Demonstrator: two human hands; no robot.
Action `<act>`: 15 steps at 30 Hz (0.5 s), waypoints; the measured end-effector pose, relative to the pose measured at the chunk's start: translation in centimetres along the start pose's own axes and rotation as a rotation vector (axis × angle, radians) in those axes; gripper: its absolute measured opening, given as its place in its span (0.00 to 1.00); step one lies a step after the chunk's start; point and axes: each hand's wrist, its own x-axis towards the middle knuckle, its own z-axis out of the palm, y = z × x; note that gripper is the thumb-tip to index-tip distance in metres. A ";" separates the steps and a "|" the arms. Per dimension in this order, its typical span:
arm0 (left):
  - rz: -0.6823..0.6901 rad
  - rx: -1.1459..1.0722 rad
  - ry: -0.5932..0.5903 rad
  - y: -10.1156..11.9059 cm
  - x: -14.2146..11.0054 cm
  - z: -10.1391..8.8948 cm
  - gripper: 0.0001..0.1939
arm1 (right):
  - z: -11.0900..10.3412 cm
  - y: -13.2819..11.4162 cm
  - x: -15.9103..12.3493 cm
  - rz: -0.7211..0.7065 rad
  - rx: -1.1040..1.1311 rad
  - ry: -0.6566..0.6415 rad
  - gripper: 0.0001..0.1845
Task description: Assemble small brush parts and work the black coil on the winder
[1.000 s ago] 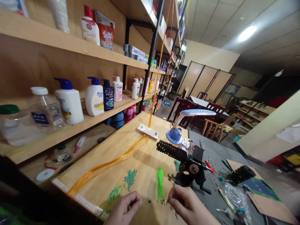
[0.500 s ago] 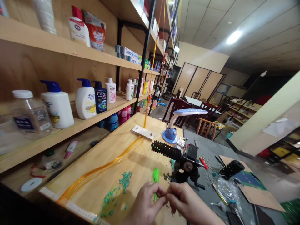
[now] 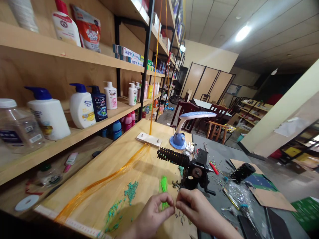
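My left hand (image 3: 152, 215) and my right hand (image 3: 196, 209) meet at the near edge of the wooden worktable (image 3: 129, 159). Both pinch with thumb and forefinger, fingertips almost touching; what they hold is too small to make out. A bundle of bright green strands (image 3: 163, 186) lies just beyond the left fingertips. Teal beads (image 3: 129, 192) are scattered to the left of it. Small dark metal pieces (image 3: 179, 219) lie under the hands. A black clamp tool with a ribbed black roller (image 3: 185, 166) stands right behind my right hand.
Orange strands (image 3: 104, 181) run across the table to a white block (image 3: 148, 139) and up out of view. A blue desk lamp (image 3: 185, 127), shelves of bottles (image 3: 82, 109) on the left, a grey mat (image 3: 224, 162) with tools, and chairs (image 3: 186, 113) beyond.
My left hand moved right from the table to meet my right hand in a pinch. The camera view shifted slightly left and up.
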 end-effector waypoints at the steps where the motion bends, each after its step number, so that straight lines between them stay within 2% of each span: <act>1: 0.007 -0.018 -0.016 -0.1 0.0 -0.1 0.05 | 0.0 0.2 0.0 0.002 0.016 0.007 0.10; 5: 0.009 -0.060 -0.056 -0.1 -0.2 -0.3 0.05 | 0.1 0.8 0.0 0.025 0.123 0.033 0.11; 15: -0.035 -0.093 -0.062 -1.0 -0.4 -0.2 0.04 | -0.8 0.7 0.3 0.046 0.304 0.102 0.20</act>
